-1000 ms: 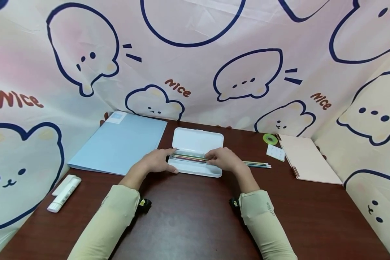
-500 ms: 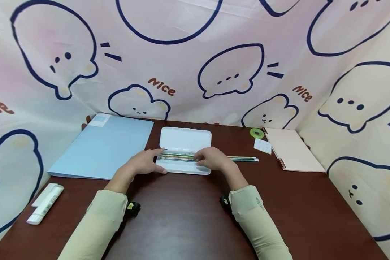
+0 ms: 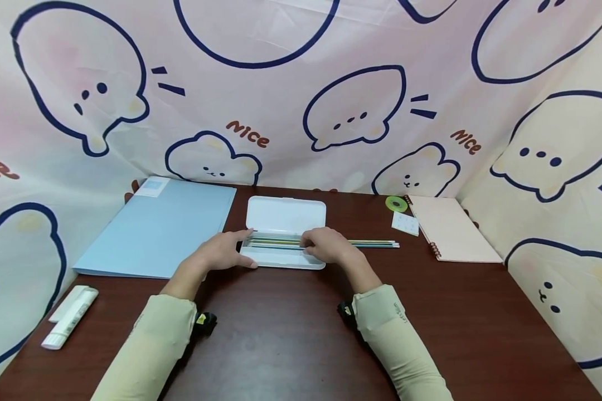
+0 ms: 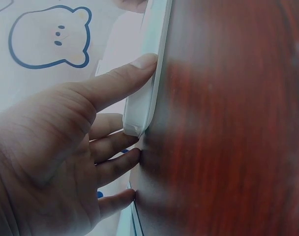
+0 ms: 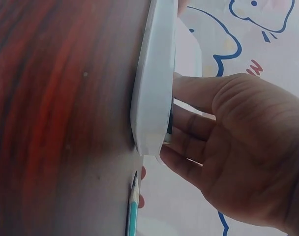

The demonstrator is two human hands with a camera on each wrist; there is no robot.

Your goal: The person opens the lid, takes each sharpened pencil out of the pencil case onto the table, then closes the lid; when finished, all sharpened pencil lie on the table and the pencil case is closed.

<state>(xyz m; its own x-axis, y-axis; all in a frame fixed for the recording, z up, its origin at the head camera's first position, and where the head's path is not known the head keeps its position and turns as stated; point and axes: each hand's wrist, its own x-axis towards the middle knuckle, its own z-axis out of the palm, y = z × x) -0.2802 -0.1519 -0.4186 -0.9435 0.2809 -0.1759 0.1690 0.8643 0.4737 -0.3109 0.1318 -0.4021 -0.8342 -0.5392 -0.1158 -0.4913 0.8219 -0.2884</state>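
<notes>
Cartoon-bear cloth (image 3: 291,83) is hanging behind and beside a dark wooden bench (image 3: 291,345). A blue folder (image 3: 158,228) is lying at the far left, a pink spiral notebook (image 3: 451,229) at the far right, with a green tape roll (image 3: 397,204) and a small white card (image 3: 405,224) just beside it. A white pencil case (image 3: 286,234) is sitting open at the middle, lid folded back, coloured pencils (image 3: 276,241) lying inside. The left hand (image 3: 221,253) is resting against the case's left end, thumb pressing its front edge, fingers (image 4: 115,164) straight on the bench. The right hand (image 3: 328,246) is covering the right end, fingers (image 5: 189,130) curling into the tray onto the pencils; whether they are pinching one I cannot tell. Loose pencils (image 3: 376,244) are lying just right of the case. A white glue stick (image 3: 70,317) is lying at the near left.
</notes>
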